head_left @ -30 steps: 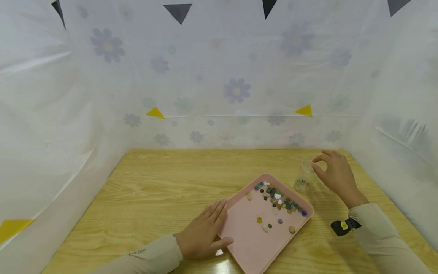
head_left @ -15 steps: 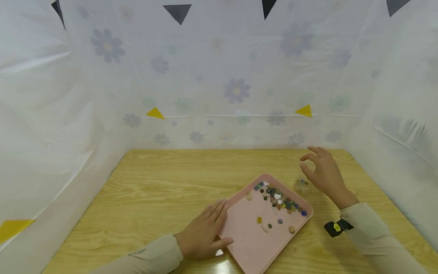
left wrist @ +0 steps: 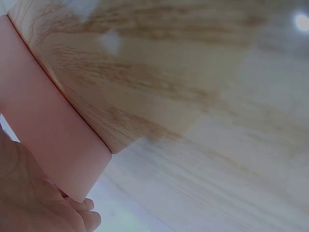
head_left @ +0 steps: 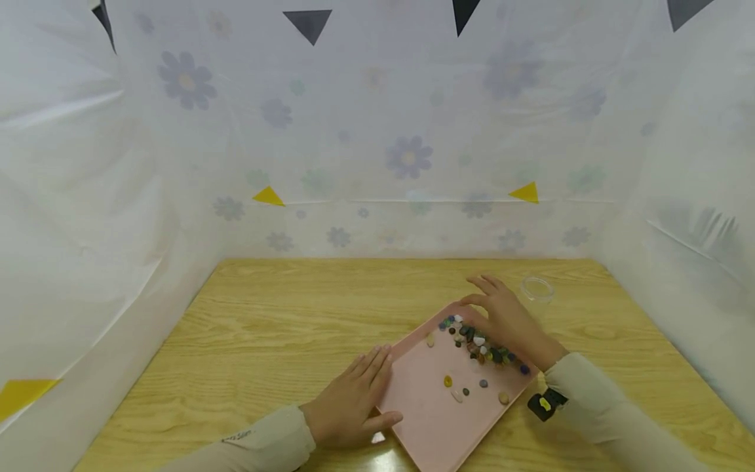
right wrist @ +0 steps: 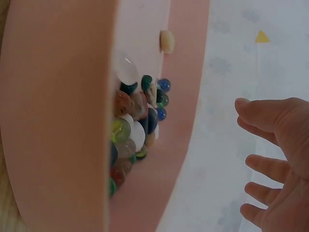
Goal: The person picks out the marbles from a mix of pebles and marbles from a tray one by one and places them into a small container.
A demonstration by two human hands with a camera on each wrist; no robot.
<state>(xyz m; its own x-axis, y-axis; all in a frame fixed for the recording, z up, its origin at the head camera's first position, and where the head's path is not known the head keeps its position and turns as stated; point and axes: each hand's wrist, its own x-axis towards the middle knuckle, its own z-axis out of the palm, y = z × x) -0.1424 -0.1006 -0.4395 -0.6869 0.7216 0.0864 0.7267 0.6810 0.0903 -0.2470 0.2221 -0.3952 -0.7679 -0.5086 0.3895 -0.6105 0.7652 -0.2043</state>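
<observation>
A pink tray (head_left: 425,419) lies at an angle on the wooden table, with marbles and small stones (head_left: 479,341) heaped along its far right side. My left hand (head_left: 348,400) rests at the tray's left rim, fingers straight. Above the tray's far corner is my right hand (head_left: 507,314), its fingers loosely bent. In the right wrist view the thumb and fingers (right wrist: 270,167) show nothing between them, and the marbles (right wrist: 120,129) lie beyond the tray's wall. A clear jar (head_left: 537,288) stands behind the right wrist, its lower part hidden by the hand.
Several scattered stones, among them a yellow one (head_left: 447,381) and a tan one (head_left: 503,398), lie in the tray's middle. Pale sheeting with flowers (head_left: 409,157) encloses the table (head_left: 265,314) at the back and sides.
My right hand has moved left and forward from beside the jar to over the tray's far corner, uncovering the jar's rim. My left hand and the tray have stayed put.
</observation>
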